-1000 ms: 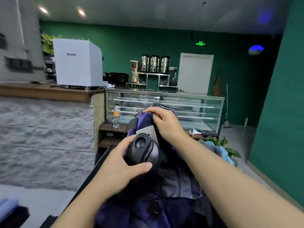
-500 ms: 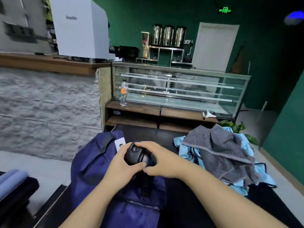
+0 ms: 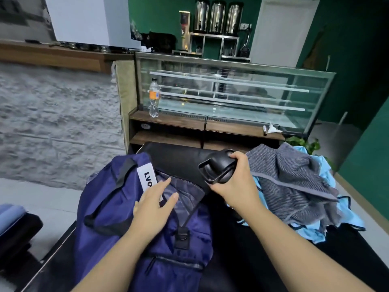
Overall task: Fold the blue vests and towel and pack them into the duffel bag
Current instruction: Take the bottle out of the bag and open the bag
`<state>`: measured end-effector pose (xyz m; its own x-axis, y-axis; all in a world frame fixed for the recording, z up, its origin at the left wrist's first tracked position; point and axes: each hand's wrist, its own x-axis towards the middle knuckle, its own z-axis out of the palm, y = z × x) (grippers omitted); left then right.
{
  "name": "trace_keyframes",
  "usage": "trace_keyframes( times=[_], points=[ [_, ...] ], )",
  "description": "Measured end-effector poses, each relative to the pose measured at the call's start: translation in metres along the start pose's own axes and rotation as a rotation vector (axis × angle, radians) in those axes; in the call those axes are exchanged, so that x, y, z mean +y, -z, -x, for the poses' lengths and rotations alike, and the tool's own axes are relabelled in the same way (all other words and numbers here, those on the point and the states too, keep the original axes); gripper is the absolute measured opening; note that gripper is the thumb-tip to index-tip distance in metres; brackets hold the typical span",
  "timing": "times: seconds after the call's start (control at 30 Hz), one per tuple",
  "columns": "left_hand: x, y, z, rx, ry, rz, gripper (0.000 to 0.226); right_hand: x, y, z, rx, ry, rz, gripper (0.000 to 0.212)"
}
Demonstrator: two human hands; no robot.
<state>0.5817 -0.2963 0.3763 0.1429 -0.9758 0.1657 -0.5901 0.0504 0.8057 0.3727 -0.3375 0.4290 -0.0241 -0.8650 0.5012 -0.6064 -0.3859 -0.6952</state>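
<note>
Two hands over a dark table [image 3: 242,260], left hand [image 3: 154,204] flat, fingers spread on navy duffel bag [image 3: 109,199], right hand [image 3: 236,182] fingers curled gripping black rounded object [image 3: 216,169], grey towel [image 3: 294,182] piled on light blue vests [image 3: 349,216] just beside.

- duffel bag [image 3: 117,207] sits on the left half of the table [image 3: 242,260], close to me
- left hand [image 3: 154,204] lies flat on top of the bag, partly over its label [image 3: 147,177]
- right hand [image 3: 235,182] is to the right of the bag, above the table, holding a rolled strap thing [image 3: 216,169] off the surface
- pile of vests [image 3: 347,216] is on the right side of the table, with the towel [image 3: 294,186] heaped on top
- behind the table there's a glass display case [image 3: 231,89] on a shelf unit
- bottle [image 3: 154,98] stands on that shelf, at the case's left end
- stone counter [image 3: 59,114] is off to the left of the case
</note>
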Motion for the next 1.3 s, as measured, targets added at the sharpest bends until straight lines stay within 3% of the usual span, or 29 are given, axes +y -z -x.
trace_keyframes(
  times=[0.1, 0.2, 0.47, 0.6, 0.73, 0.9, 1.17, 1.3],
  points=[
    [-0.031, -0.021, 0.003, -0.091, 0.063, -0.143, 0.047, 0.023, 0.0, -0.013, 0.109, -0.086, -0.02, 0.084],
    [-0.051, -0.04, 0.006, -0.099, 0.046, -0.141, 0.045, 0.042, -0.006, -0.025, 0.112, -0.141, -0.008, 0.085],
    [-0.09, -0.063, 0.022, 0.053, 0.007, -0.118, 0.033, 0.082, -0.042, -0.066, 0.042, -0.245, 0.017, 0.089],
    [-0.091, -0.068, 0.021, 0.074, -0.099, -0.213, 0.059, 0.091, -0.062, -0.094, 0.078, -0.298, -0.063, 0.082],
    [-0.095, -0.07, 0.022, 0.072, -0.111, -0.207, 0.055, 0.105, -0.083, -0.11, 0.088, -0.346, -0.076, 0.08],
    [-0.102, -0.074, 0.02, 0.037, -0.103, -0.231, 0.037, 0.12, -0.1, -0.122, 0.041, -0.347, -0.063, 0.076],
    [-0.104, -0.075, 0.02, 0.05, -0.111, -0.26, 0.036, 0.123, -0.094, -0.148, -0.2, -0.344, 0.056, 0.091],
    [-0.102, -0.072, 0.019, 0.025, -0.097, -0.276, 0.043, 0.106, -0.083, -0.128, -0.123, -0.343, 0.022, 0.091]
  ],
)
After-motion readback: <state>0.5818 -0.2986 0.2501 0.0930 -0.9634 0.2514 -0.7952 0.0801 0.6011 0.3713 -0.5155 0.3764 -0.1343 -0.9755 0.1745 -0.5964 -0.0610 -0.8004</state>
